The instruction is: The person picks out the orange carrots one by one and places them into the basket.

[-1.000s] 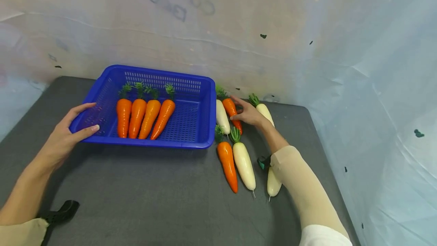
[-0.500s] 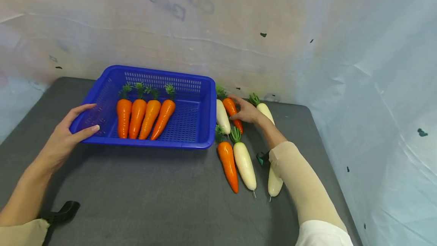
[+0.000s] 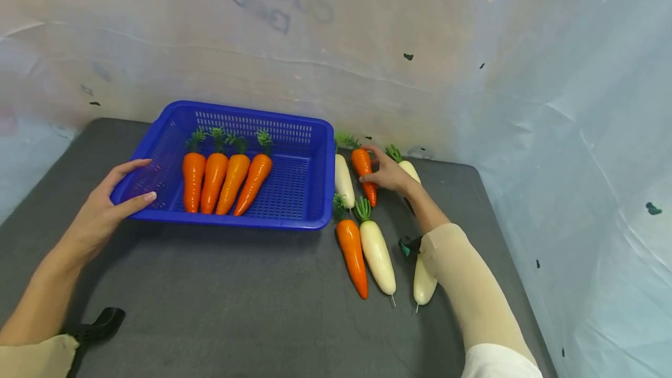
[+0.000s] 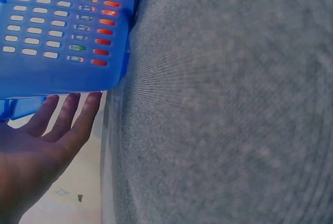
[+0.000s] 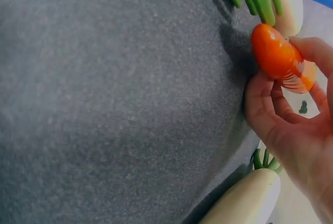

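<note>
The blue plastic basket [image 3: 283, 223] holds several orange carrots [image 3: 213, 182] side by side, leafy tops toward the far wall. At its left end, my left hand [image 3: 100, 214] holds the rim; in the left wrist view, fingertips [image 4: 93, 99] meet the basket's edge. To the right of the basket, my right hand [image 3: 392, 172] pinches a carrot [image 3: 362, 163] between thumb and fingers, as the right wrist view also shows. A white radish [image 3: 343, 182] lies between that carrot and the basket.
Nearer me on the dark grey table [image 3: 236, 302] lie another carrot [image 3: 353, 258] and a white radish [image 3: 379, 258]. Another white radish [image 3: 423, 284] shows below the right forearm, and one more top [image 3: 395, 153] behind the right hand. A pale sheet [image 3: 367, 28] hangs behind.
The right hand and its carrot have shifted slightly right, away from the white radish beside the basket. The left hand and basket stay in place; the head view has moved a little.
</note>
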The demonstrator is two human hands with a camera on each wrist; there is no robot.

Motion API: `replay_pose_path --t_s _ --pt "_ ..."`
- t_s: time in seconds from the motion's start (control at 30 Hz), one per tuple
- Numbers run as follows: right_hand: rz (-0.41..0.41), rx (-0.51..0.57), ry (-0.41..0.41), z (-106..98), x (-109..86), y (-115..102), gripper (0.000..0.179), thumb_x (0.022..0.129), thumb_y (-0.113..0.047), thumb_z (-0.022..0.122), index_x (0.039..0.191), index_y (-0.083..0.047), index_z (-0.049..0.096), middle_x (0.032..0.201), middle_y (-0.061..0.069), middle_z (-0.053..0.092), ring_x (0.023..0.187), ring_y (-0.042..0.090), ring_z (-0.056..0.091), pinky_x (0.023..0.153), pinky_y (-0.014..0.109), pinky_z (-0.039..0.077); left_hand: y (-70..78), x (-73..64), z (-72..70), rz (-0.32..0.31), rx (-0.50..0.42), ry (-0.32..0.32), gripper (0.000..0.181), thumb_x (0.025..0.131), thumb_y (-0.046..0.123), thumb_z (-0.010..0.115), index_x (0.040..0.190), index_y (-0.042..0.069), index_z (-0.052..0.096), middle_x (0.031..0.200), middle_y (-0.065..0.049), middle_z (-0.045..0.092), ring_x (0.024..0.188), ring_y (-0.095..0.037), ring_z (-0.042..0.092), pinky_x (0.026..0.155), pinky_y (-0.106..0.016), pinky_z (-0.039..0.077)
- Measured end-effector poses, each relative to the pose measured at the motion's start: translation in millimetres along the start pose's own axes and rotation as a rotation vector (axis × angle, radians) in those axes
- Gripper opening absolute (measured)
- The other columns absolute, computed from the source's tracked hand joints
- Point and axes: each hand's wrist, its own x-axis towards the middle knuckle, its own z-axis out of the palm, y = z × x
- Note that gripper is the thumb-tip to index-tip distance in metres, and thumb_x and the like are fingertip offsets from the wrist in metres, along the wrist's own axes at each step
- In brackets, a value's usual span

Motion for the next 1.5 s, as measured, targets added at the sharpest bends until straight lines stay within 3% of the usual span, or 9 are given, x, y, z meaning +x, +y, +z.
replay_pose_path --t_s 0.13,0.3,0.47,0.73,0.97,1.23,1.5 --pt "0.001 0.072 0.007 -2.3 -4.6 -1.2 0.085 0.09 -0.011 0.073 0.157 -0.027 0.022 0.139 0.023 0.042 0.108 0.037 0.059 0.077 0.045 0.057 1.1 -0.1 0.6 -0.005 0.011 -0.003 0.066 0.102 0.02 0.057 0.157 0.036 0.024 0.159 -0.014 0.019 0.125 -0.015 0.037 0.077 -0.005 0.038" --pt "0.008 0.137 0.027 -5.6 -10.9 -6.8 0.085 0.091 -0.012 0.072 0.157 -0.026 0.02 0.147 0.023 0.035 0.116 0.038 0.056 0.083 0.048 0.056 1.0 -0.1 0.8 -0.015 0.012 -0.006 0.066 0.102 0.021 0.056 0.157 0.037 0.023 0.16 -0.014 0.018 0.128 -0.02 0.035 0.077 -0.005 0.038" --pt "0.012 0.203 0.023 -7.9 -19.2 -12.0 0.085 0.091 -0.016 0.073 0.157 -0.03 0.02 0.152 0.02 0.032 0.119 0.038 0.056 0.089 0.05 0.053 -0.3 0.8 1.9 -0.016 0.008 -0.006 0.067 0.102 0.021 0.057 0.157 0.037 0.023 0.158 -0.017 0.019 0.124 -0.017 0.037 0.076 -0.004 0.037" --pt "-0.013 0.283 0.004 -11.2 -40.1 -24.2 0.085 0.093 -0.02 0.072 0.158 -0.035 0.02 0.156 0.017 0.03 0.121 0.036 0.057 0.096 0.053 0.049 -1.3 -0.4 3.5 0.021 -0.007 0.009 0.057 0.102 0.018 0.057 0.152 0.026 0.032 0.145 -0.014 0.027 0.11 -0.012 0.043 0.077 -0.007 0.043" --pt "-0.037 0.373 0.062 -5.2 -56.0 -34.9 0.082 0.091 -0.019 0.074 0.155 -0.041 0.028 0.152 0.012 0.039 0.118 0.031 0.059 0.092 0.052 0.051 -4.4 -0.7 1.2 0.023 -0.004 0.005 0.061 0.102 0.016 0.057 0.155 0.029 0.03 0.149 -0.015 0.024 0.114 -0.014 0.041 0.077 -0.005 0.041" --pt "-0.083 0.372 0.067 4.1 -63.2 -47.9 0.08 0.092 -0.019 0.073 0.155 -0.043 0.029 0.153 0.011 0.036 0.124 0.03 0.055 0.09 0.048 0.052 -2.2 0.2 0.4 0.001 -0.001 0.005 0.062 0.102 0.018 0.057 0.155 0.032 0.028 0.151 -0.017 0.021 0.115 -0.017 0.041 0.076 -0.005 0.041" --pt "-0.127 0.347 0.039 11.3 -66.3 -71.3 0.081 0.092 -0.022 0.073 0.156 -0.041 0.027 0.15 0.012 0.04 0.117 0.03 0.06 0.084 0.043 0.054 -1.9 0.5 -0.6 -0.004 -0.01 0.003 0.064 0.101 0.019 0.058 0.156 0.034 0.027 0.154 -0.014 0.021 0.119 -0.015 0.039 0.078 -0.004 0.04"
